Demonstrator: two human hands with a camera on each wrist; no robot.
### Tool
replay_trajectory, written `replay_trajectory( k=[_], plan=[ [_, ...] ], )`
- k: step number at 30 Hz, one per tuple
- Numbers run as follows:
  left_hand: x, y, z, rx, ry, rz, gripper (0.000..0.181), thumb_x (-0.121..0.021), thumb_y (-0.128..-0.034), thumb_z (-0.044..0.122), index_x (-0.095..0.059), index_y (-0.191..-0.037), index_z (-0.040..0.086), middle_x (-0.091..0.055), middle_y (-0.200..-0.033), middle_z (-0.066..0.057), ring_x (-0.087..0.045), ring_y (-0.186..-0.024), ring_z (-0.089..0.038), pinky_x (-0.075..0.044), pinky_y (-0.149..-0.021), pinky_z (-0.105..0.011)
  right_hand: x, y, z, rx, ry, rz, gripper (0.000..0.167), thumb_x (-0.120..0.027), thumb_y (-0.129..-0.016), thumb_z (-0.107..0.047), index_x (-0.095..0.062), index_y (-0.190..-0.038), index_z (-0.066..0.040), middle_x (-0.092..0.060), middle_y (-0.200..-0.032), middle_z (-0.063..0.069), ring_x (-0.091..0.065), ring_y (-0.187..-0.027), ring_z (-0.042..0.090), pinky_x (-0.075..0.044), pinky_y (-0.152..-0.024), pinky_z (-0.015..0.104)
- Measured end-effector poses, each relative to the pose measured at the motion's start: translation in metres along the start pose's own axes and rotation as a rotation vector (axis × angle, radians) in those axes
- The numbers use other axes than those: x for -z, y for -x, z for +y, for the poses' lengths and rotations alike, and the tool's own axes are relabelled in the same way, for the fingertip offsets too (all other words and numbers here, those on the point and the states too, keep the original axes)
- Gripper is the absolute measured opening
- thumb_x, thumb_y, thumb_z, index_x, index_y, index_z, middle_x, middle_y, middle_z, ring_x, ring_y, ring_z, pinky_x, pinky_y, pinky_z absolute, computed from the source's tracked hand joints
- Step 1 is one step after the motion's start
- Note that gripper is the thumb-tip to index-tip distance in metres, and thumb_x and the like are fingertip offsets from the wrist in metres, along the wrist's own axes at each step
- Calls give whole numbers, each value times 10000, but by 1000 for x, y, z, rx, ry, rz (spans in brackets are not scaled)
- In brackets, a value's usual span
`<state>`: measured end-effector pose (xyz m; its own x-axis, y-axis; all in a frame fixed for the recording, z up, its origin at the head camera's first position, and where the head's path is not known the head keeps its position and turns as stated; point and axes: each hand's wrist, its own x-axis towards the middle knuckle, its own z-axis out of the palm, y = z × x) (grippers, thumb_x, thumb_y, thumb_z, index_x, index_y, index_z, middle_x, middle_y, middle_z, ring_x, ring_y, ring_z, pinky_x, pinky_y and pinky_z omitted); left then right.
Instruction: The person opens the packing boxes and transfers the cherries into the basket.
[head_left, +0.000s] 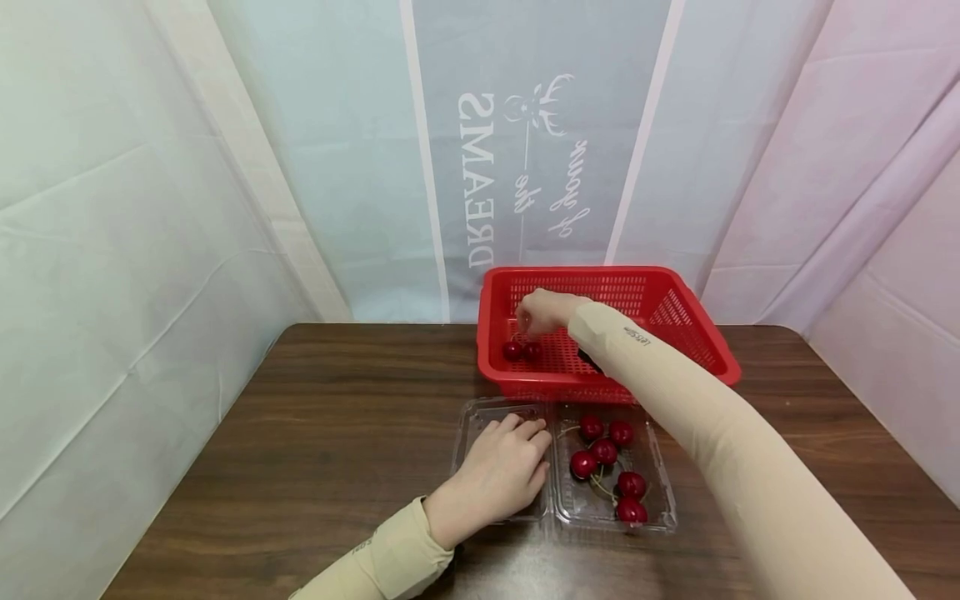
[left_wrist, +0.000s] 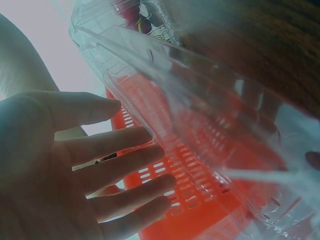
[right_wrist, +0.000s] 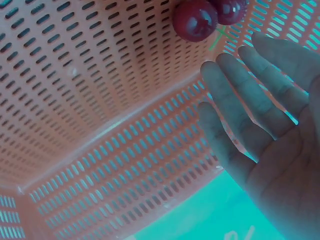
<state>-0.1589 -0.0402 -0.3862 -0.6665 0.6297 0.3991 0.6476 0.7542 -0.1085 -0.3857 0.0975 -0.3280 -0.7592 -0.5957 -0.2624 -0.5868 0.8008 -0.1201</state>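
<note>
Inside the red basket (head_left: 540,377), my right hand (head_left: 546,312) reaches down above two dark red cherries (head_left: 512,350). The right wrist view shows its fingers (right_wrist: 235,90) extended and apart, near the cherries (right_wrist: 195,20) and a green stem, holding nothing visible. My left hand (head_left: 498,471) rests over the left half of a clear plastic container (head_left: 468,433), fingertips by its middle fold. In the left wrist view that hand (left_wrist: 100,155) has spread fingers against or beside the clear plastic (left_wrist: 200,100). Several cherries (head_left: 603,451) with stems lie in the container's right half.
The basket stands behind the container on a dark wooden table (head_left: 337,433). A pale printed cloth (head_left: 360,167) hangs behind the table, with white cloth (head_left: 112,250) along the left side and pinkish cloth (head_left: 825,167) at the right. My right forearm crosses over the basket's front rim.
</note>
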Motion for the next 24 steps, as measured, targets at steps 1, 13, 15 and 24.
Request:
replay_trajectory(
  k=[1, 13, 15, 24],
  plan=[
    [0, 0, 0, 1, 0, -1, 211, -668, -802, 288, -679, -967, 157, -677, -1116, 1, -596, -924, -178, -473, -709, -308, 1, 1, -1, 3, -1, 5, 160, -669, -847, -142, -713, -997, -108, -690, -989, 38, -626, -921, 190, -519, -818, 352],
    [0, 0, 0, 3, 15, -17, 221, -662, -812, 286, -677, -990, 155, -671, -1128, -2, -595, -951, -181, -480, -734, -318, 14, 14, -11, 38, 20, 24, 92, -674, -858, -183, -708, -924, -129, -673, -932, 20, -602, -865, 175, -506, -813, 350],
    [0, 0, 0, 5, 19, -19, 221, -662, -813, 284, -678, -991, 154, -672, -1130, -4, -595, -957, -182, -483, -738, -323, 16, 17, -12, 44, 28, 27, 83, -670, -863, -186, -704, -918, -133, -675, -933, 18, -608, -875, 175, -505, -817, 352],
    [2, -1, 0, 5, 21, -16, 214, -662, -816, 283, -679, -983, 151, -675, -1128, -9, -597, -958, -186, -484, -741, -325, 19, 29, -9, 22, 24, 32, 112, -663, -873, -195, -709, -946, -124, -676, -914, 16, -590, -843, 173, -510, -815, 349]
  ],
)
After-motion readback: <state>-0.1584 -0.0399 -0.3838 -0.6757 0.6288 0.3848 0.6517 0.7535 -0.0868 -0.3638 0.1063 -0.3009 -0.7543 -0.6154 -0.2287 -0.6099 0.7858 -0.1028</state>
